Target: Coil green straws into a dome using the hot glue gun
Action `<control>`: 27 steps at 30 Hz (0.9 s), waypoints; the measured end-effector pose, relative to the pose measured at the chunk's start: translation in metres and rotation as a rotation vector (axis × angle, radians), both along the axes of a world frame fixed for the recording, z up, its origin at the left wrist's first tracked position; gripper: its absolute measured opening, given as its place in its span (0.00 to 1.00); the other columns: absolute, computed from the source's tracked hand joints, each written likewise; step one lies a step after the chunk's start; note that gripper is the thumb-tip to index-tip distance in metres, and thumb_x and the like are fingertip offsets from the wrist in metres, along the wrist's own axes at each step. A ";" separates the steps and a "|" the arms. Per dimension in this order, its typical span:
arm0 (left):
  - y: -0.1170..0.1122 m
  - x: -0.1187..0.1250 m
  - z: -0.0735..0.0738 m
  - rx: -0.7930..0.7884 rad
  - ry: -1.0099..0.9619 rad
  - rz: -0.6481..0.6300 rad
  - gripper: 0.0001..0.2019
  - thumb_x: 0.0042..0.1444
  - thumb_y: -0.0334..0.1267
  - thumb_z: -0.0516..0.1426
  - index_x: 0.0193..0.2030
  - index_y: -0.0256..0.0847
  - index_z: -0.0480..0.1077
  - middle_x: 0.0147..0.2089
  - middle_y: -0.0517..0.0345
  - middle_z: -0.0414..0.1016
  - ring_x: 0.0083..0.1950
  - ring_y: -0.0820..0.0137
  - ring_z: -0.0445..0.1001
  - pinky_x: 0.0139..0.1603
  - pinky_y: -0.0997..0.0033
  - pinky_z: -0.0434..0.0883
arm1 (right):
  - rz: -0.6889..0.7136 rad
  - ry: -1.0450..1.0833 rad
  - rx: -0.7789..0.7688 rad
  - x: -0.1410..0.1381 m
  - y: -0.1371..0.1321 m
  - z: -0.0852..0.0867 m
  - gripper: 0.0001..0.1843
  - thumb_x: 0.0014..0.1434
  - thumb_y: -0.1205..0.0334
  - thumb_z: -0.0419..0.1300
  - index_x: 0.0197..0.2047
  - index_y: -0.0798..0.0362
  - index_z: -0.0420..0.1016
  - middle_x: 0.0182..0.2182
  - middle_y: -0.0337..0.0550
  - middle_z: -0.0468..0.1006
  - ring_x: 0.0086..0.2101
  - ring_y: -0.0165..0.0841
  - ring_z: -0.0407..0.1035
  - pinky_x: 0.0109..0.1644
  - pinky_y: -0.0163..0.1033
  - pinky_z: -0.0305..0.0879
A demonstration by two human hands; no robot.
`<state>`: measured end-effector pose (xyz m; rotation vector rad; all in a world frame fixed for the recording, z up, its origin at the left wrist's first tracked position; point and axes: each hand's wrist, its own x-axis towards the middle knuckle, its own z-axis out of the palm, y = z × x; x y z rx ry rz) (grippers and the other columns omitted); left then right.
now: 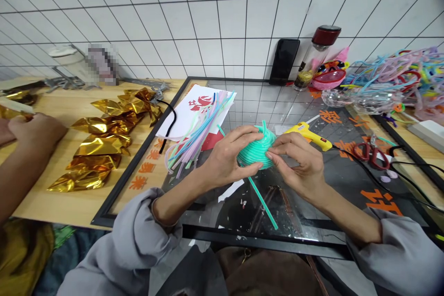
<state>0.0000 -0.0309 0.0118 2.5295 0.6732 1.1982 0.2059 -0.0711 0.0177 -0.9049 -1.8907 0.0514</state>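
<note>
Between my hands is a rounded, ribbed coil of green pipe cleaner [255, 151], held above the dark glass-topped board. My left hand [231, 155] is wrapped round its left side, with the thumb below and the fingers on top. On its right side my right hand [298, 162] pinches the edge between thumb and fingers. A short green end sticks up from the top. A loose green pipe cleaner [263, 203] reaches from beneath the coil toward the board's front edge. What lies inside the coil is hidden.
A yellow glue gun [308, 135] and red-handled scissors [371, 155] lie at right. Pastel pipe cleaners [201, 129] rest on white paper [173, 115] at left. A phone [285, 62] and glass bottle [311, 64] stand behind. Another person's hand [36, 132] is near gold foil pieces [102, 144].
</note>
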 end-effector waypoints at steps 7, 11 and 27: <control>-0.001 0.002 0.000 -0.004 -0.010 0.000 0.24 0.58 0.38 0.63 0.60 0.41 0.67 0.59 0.42 0.73 0.61 0.57 0.74 0.61 0.51 0.74 | -0.005 0.018 -0.005 -0.001 0.000 -0.001 0.07 0.63 0.69 0.61 0.33 0.50 0.75 0.31 0.42 0.76 0.34 0.35 0.72 0.39 0.45 0.69; -0.001 0.002 -0.001 0.005 -0.016 -0.001 0.24 0.57 0.37 0.64 0.60 0.38 0.68 0.59 0.41 0.73 0.61 0.58 0.74 0.62 0.53 0.74 | -0.012 0.026 -0.001 -0.002 0.000 -0.001 0.07 0.63 0.68 0.60 0.33 0.50 0.76 0.31 0.42 0.77 0.33 0.36 0.73 0.39 0.45 0.69; -0.001 0.002 -0.002 -0.019 0.004 0.008 0.24 0.58 0.37 0.63 0.61 0.40 0.67 0.60 0.41 0.72 0.63 0.57 0.73 0.63 0.50 0.73 | -0.039 0.040 0.011 -0.005 -0.002 -0.003 0.07 0.62 0.70 0.61 0.33 0.50 0.75 0.31 0.43 0.78 0.34 0.36 0.73 0.40 0.46 0.69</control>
